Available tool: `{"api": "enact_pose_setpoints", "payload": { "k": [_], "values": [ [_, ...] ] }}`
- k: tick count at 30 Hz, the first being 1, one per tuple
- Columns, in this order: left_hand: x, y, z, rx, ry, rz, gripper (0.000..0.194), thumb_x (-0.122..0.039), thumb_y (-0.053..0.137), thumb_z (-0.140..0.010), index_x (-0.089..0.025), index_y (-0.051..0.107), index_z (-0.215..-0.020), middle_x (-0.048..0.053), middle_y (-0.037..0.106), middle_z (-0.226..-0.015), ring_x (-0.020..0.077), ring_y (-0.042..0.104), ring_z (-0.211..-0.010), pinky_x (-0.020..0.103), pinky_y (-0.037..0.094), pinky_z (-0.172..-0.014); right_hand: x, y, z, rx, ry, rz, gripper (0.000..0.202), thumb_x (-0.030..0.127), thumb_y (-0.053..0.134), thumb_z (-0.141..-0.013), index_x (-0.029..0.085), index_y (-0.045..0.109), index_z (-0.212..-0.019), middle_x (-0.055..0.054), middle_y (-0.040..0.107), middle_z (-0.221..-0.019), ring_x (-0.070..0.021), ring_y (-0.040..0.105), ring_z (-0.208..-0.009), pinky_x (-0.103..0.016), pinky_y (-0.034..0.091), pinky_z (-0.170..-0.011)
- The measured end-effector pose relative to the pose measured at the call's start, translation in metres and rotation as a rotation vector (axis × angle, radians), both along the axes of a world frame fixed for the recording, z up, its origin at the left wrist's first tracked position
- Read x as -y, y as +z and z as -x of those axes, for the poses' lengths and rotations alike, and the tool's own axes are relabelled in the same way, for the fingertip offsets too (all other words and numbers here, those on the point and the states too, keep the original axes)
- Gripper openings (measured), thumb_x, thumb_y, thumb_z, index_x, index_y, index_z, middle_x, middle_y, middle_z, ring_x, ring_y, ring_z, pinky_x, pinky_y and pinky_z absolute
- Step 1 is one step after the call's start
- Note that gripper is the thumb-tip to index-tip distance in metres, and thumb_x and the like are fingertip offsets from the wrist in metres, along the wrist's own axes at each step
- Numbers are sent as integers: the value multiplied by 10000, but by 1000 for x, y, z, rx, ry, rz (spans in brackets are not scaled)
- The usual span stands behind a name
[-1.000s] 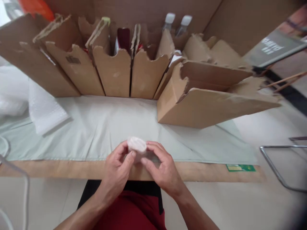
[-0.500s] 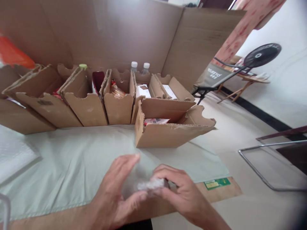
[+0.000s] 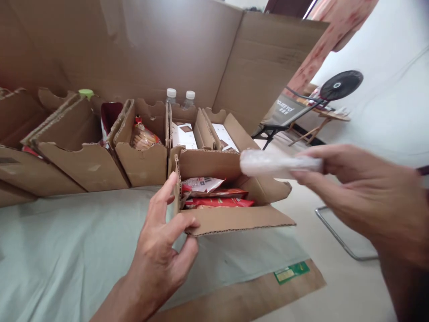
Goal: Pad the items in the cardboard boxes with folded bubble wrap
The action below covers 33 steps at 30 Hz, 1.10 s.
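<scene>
With thumb and finger, my left hand (image 3: 164, 243) pinches the near left corner of a cardboard box (image 3: 237, 221), its index finger stretched up along the side. The front wall leans outward. Inside lie several red and white snack packets (image 3: 219, 202). My right hand (image 3: 358, 192) is above and right of that box, closed on a whitish, bubble-wrapped bundle (image 3: 271, 163). The bundle is smeared by motion, and what lies within the wrap cannot be made out. Its free end points left, over the far right part of the box.
Several open cardboard bins (image 3: 142, 165) stand in a row behind, holding snack packets and white boxes (image 3: 186, 135). Two white-capped bottles (image 3: 171, 95) show behind them. A tall cardboard sheet (image 3: 167, 49) rises at the back. Pale green cloth (image 3: 83, 241) covers the table; a folding chair (image 3: 284, 112) stands beyond.
My right hand has carried the bundle up and right. My left hand has left it and taken hold of the box's front corner. The front wall has tilted outward, and more packets show.
</scene>
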<state>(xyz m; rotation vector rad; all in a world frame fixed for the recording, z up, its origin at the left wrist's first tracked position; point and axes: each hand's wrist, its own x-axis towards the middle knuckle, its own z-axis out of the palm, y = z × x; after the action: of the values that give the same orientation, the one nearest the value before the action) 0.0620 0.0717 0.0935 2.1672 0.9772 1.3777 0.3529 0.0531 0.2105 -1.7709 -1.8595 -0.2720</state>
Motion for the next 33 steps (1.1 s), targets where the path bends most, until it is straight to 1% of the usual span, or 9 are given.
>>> {"api": "enact_pose_setpoints", "payload": {
  "k": [3, 7, 12, 16, 19, 23, 27, 30, 33],
  "values": [
    [1, 0, 0, 11, 10, 12, 305, 22, 541, -793, -218, 679, -922, 119, 334, -1689, 303, 412, -1522, 517, 504, -1124, -29, 1, 16, 226, 14, 134, 150, 285, 592, -890, 269, 714, -976, -44, 764, -947, -252, 678, -772, -373, 475, -671],
    [3, -2, -2, 18, 28, 31, 305, 18, 533, -791, -215, 671, -931, 125, 397, -1644, 282, 509, -1448, 480, 534, -1101, -69, -24, 29, 466, -9, 494, 151, 168, 585, -868, 208, 730, -871, -103, 781, -963, -289, 709, -862, -348, 423, -653],
    [5, -6, -1, 15, 21, 60, 292, -8, 556, -799, -230, 670, -950, 102, 417, -1626, 290, 521, -1428, 494, 541, -1087, -102, -62, 34, 375, 132, 702, 208, 55, 650, -794, 219, 734, -697, -67, 744, -718, -249, 691, -677, -341, 435, -628],
    [4, -4, -1, 9, 23, 65, 241, -47, 573, -850, -233, 664, -973, 102, 417, -1624, 307, 528, -1419, 520, 525, -1096, -103, -63, 35, 334, 199, 746, 202, 58, 681, -783, 234, 774, -749, -61, 779, -769, -260, 711, -701, -353, 486, -644],
    [7, -6, 3, 31, 73, 58, 360, -124, 615, -905, -253, 622, -1242, 137, 393, -1634, 310, 506, -1437, 520, 517, -1105, -72, -43, 26, 304, 191, 590, 298, 127, 683, -816, 249, 791, -1065, -70, 812, -1037, -291, 741, -899, -382, 537, -752],
    [10, -19, 17, 48, 85, 169, 677, -244, 640, -943, -324, 373, -1560, 139, 376, -1653, 340, 424, -1500, 558, 507, -1100, 7, -26, -7, 79, -91, 29, 276, 368, 608, -952, 285, 746, -1176, -68, 779, -1179, -282, 729, -915, -375, 533, -691],
    [-4, -41, 22, 94, 15, 446, 796, -392, 635, -972, -345, 202, -1638, 155, 293, -1703, 353, 396, -1521, 595, 456, -1137, 51, -65, -31, -234, -187, 73, 386, 538, 681, -892, 301, 717, -1195, -76, 771, -1173, -270, 725, -891, -373, 561, -669],
    [-25, -53, 10, 180, -76, 522, 974, -508, 746, -878, -300, 184, -1647, 173, 205, -1735, 385, 298, -1566, 621, 375, -1193, 36, -111, -21, -511, -66, 290, 689, 587, 771, -786, 224, 618, -1352, -135, 694, -1359, -339, 687, -1156, -485, 597, -887],
    [-43, -55, -6, 277, -192, 528, 996, -571, 766, -842, -258, 246, -1632, 184, 335, -1682, 382, 334, -1550, 601, 376, -1202, 8, -140, 1, -818, 83, 336, 748, 643, 778, -768, 182, 612, -1334, -166, 676, -1389, -345, 630, -1277, -530, 527, -1060]
  ]
}}
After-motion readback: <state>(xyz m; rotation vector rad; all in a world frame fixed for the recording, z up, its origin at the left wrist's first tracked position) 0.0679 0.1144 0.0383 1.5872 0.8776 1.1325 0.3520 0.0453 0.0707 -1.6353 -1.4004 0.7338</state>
